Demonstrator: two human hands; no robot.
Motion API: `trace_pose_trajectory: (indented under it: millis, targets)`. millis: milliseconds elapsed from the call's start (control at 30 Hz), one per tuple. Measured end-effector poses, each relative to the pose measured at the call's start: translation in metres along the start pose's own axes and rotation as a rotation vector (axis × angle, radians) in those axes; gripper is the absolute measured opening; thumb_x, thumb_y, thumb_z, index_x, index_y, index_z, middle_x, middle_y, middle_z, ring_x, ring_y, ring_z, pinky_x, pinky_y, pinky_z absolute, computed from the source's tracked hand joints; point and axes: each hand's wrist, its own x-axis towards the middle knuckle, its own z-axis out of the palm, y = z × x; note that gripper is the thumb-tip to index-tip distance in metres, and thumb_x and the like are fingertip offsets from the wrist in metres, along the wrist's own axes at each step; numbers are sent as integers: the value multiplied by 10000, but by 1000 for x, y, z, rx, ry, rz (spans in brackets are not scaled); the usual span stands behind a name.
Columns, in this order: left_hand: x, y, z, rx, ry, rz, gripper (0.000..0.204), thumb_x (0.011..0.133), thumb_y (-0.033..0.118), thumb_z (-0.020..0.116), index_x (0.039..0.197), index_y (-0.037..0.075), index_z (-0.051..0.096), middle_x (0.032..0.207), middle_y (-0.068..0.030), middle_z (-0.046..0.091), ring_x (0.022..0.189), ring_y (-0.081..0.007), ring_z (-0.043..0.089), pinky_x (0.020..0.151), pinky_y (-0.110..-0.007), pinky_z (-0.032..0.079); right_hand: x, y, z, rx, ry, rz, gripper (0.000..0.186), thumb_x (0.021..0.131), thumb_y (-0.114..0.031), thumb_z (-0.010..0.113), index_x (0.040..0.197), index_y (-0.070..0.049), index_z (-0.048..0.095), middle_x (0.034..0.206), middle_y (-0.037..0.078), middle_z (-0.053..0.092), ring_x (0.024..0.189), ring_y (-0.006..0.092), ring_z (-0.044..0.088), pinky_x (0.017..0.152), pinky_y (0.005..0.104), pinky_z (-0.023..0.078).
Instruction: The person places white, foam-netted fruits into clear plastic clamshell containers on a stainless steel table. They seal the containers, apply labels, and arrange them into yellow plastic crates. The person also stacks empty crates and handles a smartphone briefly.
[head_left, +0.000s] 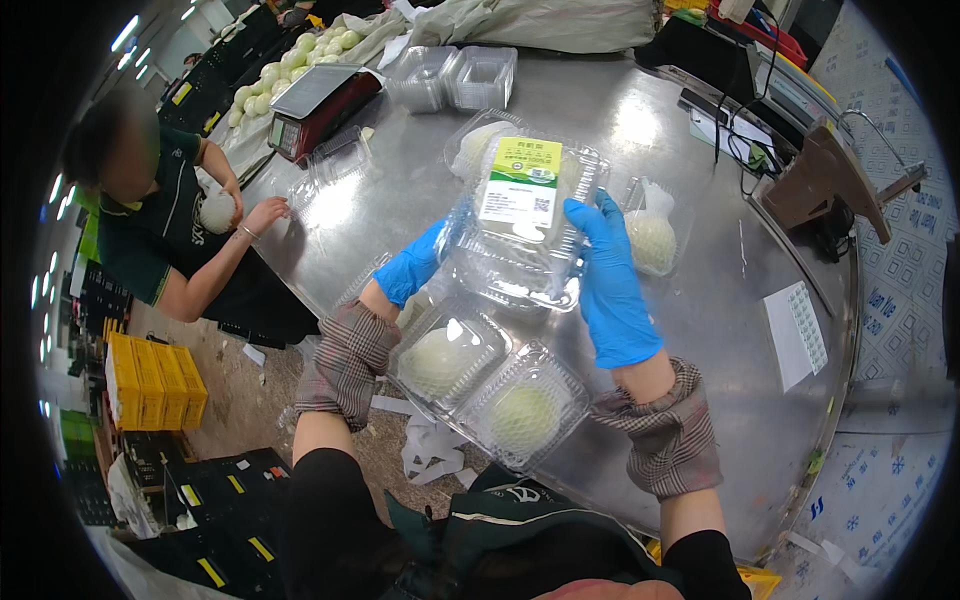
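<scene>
My right hand (610, 280), in a blue glove, grips the right side of a clear plastic clamshell container (520, 230) with a green-and-yellow label on top. My left hand (410, 262), also blue-gloved, holds its left side, fingertips partly hidden behind the plastic. What lies inside is hard to make out. Below, on the steel table, sit two closed clamshells (448, 352) with pale round produce (525, 418) in foam nets. Another such pack (650, 230) sits right of my right hand, and one more (480, 140) lies partly behind the held container.
A co-worker (145, 235) at the left holds a white round item. On the steel table (750, 450) are a red scale (305, 130), stacked containers (420, 80), loose pale produce (255, 95), cables, a brown tape dispenser (820, 175) and a sticker sheet (795, 335). Yellow crates (155, 380) stand lower left.
</scene>
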Motion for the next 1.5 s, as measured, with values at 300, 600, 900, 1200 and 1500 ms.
trace_pose_trajectory:
  millis: [300, 600, 900, 1200, 1500]
  targets:
    - [46, -21, 42, 108, -164, 23, 698, 901, 394, 539, 1443, 84, 227, 1414, -79, 352, 1257, -197, 364, 964, -347, 396, -12, 6, -33, 47, -9, -39, 651, 831, -315, 648, 1351, -33, 378, 1154, 102, 530, 1007, 194, 560, 864, 298, 479]
    - [52, 6, 83, 369, -157, -252, 852, 830, 389, 617, 1490, 139, 141, 1430, -91, 352, 1182, -223, 428, 845, -359, 430, -72, -7, -174, 481, -49, 85, 539, 937, -431, 462, 1343, -78, 420, 1303, 114, 480, 1168, 225, 503, 992, 373, 429]
    - [80, 17, 214, 544, -208, 139, 631, 844, 196, 560, 1427, 95, 342, 790, 52, 443, 627, -48, 404, 557, -199, 357, -184, -1, -256, 711, 78, -299, 474, 947, -423, 454, 1273, -80, 480, 1194, 81, 546, 1059, 216, 545, 963, 367, 434]
    - [-79, 28, 563, 284, -937, 459, 607, 892, 242, 491, 1434, 45, 304, 1413, -87, 401, 1072, -158, 481, 946, -276, 373, -540, -12, -290, -416, 1141, -1036, 510, 889, -136, 441, 1377, -46, 324, 1314, 122, 434, 1218, 223, 428, 1015, 349, 374]
    - [-201, -134, 726, 869, -1434, 328, 787, 804, 346, 635, 1464, 165, 246, 1173, -226, 570, 987, -310, 601, 840, -390, 477, -705, 117, -289, 857, 1172, -1091, 566, 897, -432, 430, 1320, -57, 442, 1266, 128, 529, 1146, 268, 525, 991, 413, 437]
